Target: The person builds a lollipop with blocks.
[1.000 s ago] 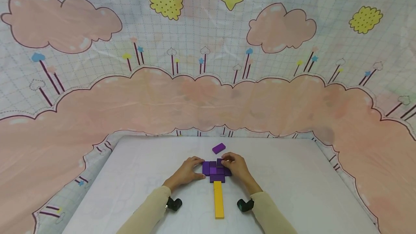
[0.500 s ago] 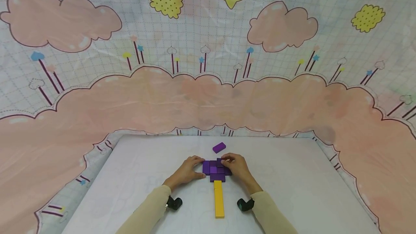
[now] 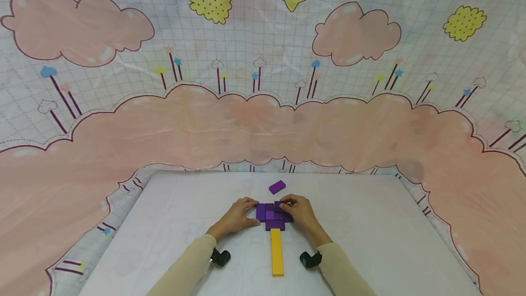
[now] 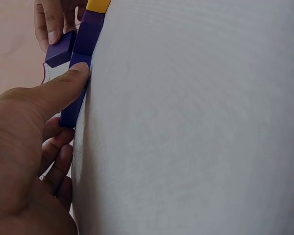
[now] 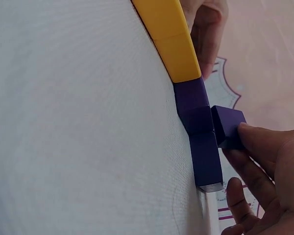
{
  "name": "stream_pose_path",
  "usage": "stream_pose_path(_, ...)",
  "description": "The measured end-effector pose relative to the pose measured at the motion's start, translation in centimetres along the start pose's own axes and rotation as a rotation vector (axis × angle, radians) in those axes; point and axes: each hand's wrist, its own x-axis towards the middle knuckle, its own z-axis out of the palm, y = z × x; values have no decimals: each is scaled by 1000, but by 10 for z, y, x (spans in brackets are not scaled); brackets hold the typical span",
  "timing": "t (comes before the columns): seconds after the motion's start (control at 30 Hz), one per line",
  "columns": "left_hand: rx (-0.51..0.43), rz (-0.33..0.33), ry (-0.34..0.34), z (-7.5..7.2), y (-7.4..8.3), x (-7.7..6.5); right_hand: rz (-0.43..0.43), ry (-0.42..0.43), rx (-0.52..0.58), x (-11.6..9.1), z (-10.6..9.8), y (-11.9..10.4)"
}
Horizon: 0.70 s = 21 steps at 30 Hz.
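Several purple blocks lie flat against each other in a cluster, with a lower crosswise purple block [image 3: 275, 225] at its near side. My left hand [image 3: 235, 216] pinches the leftmost purple block [image 3: 260, 213] by its ends, thumb at the near end and index finger at the far one. At the far right of the cluster, my right hand [image 3: 302, 211] pinches another purple block [image 3: 277, 205] between thumb and fingers. In the right wrist view, this pinched block [image 5: 229, 125] sits higher than the neighbouring blocks. Whether it touches them I cannot tell.
A yellow strip [image 3: 277, 255] of blocks runs from the cluster toward me. One loose purple block [image 3: 277, 187] lies tilted beyond the cluster. All stand on a white table [image 3: 185, 195], with a patterned cloth [image 3: 263, 131] behind.
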Motion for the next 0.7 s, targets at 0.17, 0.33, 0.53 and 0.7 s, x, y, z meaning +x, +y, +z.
stream_pose_path(0.17,10,0,-1,0,1,0,12,-13,4,0,0,0)
stream_pose_path(0.33,5,1,-2,0,2,-2,-1,-9,-1,1,1,2)
stream_pose_path(0.53,6,2,-4,1,1,-2,-31,10,-33,2,2,5)
stream_pose_path(0.7,2,2,1,1,0,0,-42,-5,-69,5,2,7)
